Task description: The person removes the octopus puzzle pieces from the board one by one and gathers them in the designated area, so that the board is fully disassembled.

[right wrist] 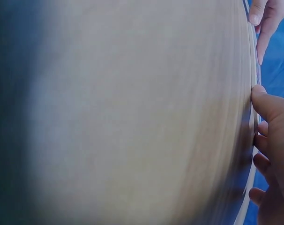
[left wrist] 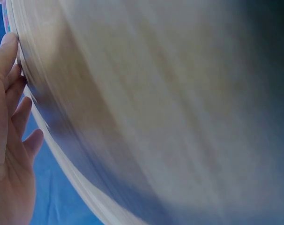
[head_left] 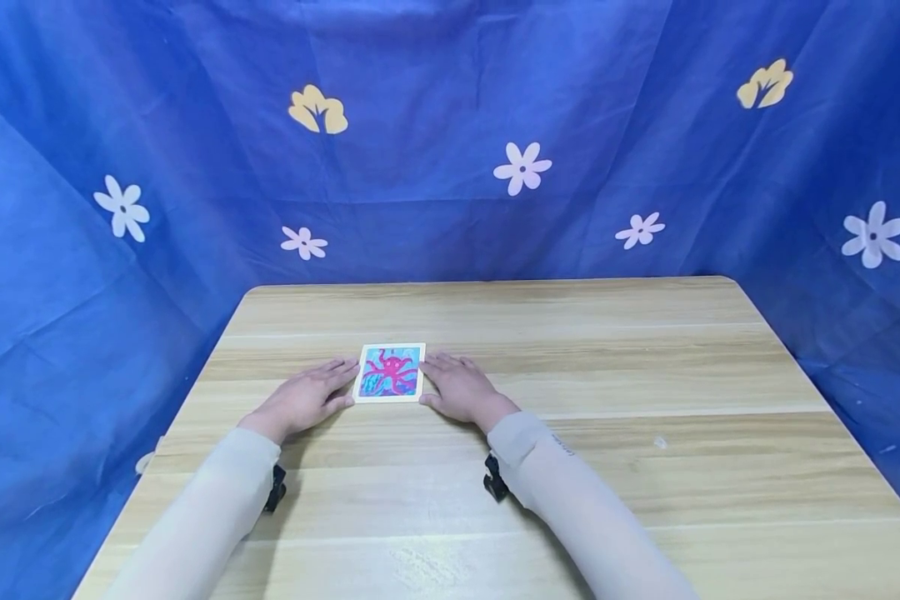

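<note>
A small square picture board (head_left: 390,372) with a pale border lies flat on the wooden table, showing a pink octopus on blue. My left hand (head_left: 307,397) rests on the tabletop at its left side, fingertips and thumb right at the border. On the opposite side my right hand (head_left: 461,388) lies likewise, with fingers extended and the thumb at the near right corner. The left wrist view has the left hand (left wrist: 11,136) along its left edge. In the right wrist view, the right hand (right wrist: 275,136) is at the right, with the left-hand fingers (right wrist: 266,33) above it.
The wooden table (head_left: 645,467) has rounded far corners and stretches well to the right of the hands. Behind it and at both sides hangs a blue curtain (head_left: 420,233) with white and yellow flowers. A small pale mark (head_left: 660,442) shows on the tabletop at right.
</note>
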Motion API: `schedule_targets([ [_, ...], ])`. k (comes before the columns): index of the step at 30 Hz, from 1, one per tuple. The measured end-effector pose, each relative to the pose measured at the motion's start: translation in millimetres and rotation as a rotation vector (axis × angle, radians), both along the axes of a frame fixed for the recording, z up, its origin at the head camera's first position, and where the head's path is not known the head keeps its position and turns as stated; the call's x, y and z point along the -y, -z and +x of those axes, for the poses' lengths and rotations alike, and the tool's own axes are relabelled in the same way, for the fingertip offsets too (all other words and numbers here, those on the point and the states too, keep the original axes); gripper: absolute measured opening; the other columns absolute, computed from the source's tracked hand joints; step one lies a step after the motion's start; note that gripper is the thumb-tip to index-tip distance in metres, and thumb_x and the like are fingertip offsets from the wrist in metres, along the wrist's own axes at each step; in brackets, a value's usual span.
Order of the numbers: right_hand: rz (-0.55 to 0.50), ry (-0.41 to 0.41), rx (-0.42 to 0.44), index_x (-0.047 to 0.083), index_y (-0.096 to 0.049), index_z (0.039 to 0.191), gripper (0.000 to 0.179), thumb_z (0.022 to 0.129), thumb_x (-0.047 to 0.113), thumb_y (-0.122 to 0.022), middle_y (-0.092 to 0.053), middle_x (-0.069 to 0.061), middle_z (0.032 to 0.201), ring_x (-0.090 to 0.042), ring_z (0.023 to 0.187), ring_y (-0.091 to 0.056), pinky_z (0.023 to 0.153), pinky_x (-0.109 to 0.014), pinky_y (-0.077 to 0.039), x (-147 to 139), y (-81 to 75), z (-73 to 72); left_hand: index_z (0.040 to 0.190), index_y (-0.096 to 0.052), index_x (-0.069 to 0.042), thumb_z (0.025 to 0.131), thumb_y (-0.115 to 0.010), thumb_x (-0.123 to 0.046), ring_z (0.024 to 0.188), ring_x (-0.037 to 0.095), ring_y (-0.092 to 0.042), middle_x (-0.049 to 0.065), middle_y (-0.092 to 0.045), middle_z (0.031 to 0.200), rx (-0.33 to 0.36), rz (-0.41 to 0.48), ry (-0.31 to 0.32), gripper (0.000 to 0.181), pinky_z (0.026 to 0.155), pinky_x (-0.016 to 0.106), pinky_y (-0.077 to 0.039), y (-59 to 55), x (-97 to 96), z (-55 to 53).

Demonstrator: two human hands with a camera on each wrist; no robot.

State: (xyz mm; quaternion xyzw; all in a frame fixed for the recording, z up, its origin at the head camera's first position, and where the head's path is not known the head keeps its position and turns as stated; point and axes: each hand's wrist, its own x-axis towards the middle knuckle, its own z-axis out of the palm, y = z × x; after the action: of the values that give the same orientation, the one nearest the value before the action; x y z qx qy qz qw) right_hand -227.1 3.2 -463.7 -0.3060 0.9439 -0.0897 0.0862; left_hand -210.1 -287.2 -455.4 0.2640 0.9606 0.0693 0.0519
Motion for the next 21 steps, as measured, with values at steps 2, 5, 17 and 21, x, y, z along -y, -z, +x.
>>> schedule_targets([
  [2, -0.007, -0.005, 0.004, 0.016, -0.030, 0.150, 0.064, 0.097, 0.050, -0.044, -0.027, -0.001, 0.154, -0.019, 0.142, -0.019, 0.115, -0.042, -0.015, -0.8, -0.6, 0.4, 0.145, -0.039, -0.005, 0.096, -0.055, -0.037, 0.136, 0.037, -0.029, 0.015, -0.034, 0.149, -0.002, 0.004, 0.005, 0.061, 0.110, 0.052, -0.024, -0.9, -0.8, 1.0],
  [5, -0.014, -0.017, 0.007, 0.015, -0.031, 0.150, 0.064, 0.097, 0.048, -0.045, -0.028, -0.002, 0.154, -0.019, 0.142, -0.019, 0.115, -0.041, -0.015, -3.2, -1.8, 1.0, 0.144, -0.040, -0.003, 0.096, -0.055, -0.036, 0.136, 0.037, -0.030, 0.016, -0.035, 0.148, -0.012, 0.010, 0.022, 0.060, 0.109, 0.051, -0.025, -2.6, -3.0, 2.7],
  [17, -0.045, -0.061, -0.007, 0.010, -0.034, 0.148, 0.065, 0.097, 0.046, -0.049, -0.032, -0.006, 0.151, -0.020, 0.141, -0.022, 0.115, -0.036, -0.015, -21.8, -1.4, 2.0, 0.138, -0.047, 0.003, 0.094, -0.059, -0.035, 0.130, 0.039, -0.038, 0.019, -0.042, 0.143, -0.097, 0.046, 0.102, 0.059, 0.107, 0.051, -0.029, -2.1, -18.1, 7.1],
  [21, -0.057, -0.076, -0.020, 0.009, -0.036, 0.147, 0.064, 0.096, 0.045, -0.051, -0.033, -0.007, 0.151, -0.021, 0.141, -0.023, 0.115, -0.037, -0.015, -29.9, -0.4, 4.0, 0.137, -0.048, 0.003, 0.093, -0.060, -0.036, 0.129, 0.038, -0.041, 0.020, -0.044, 0.141, -0.108, 0.044, 0.116, 0.059, 0.106, 0.051, -0.032, -2.5, -24.8, 9.1],
])
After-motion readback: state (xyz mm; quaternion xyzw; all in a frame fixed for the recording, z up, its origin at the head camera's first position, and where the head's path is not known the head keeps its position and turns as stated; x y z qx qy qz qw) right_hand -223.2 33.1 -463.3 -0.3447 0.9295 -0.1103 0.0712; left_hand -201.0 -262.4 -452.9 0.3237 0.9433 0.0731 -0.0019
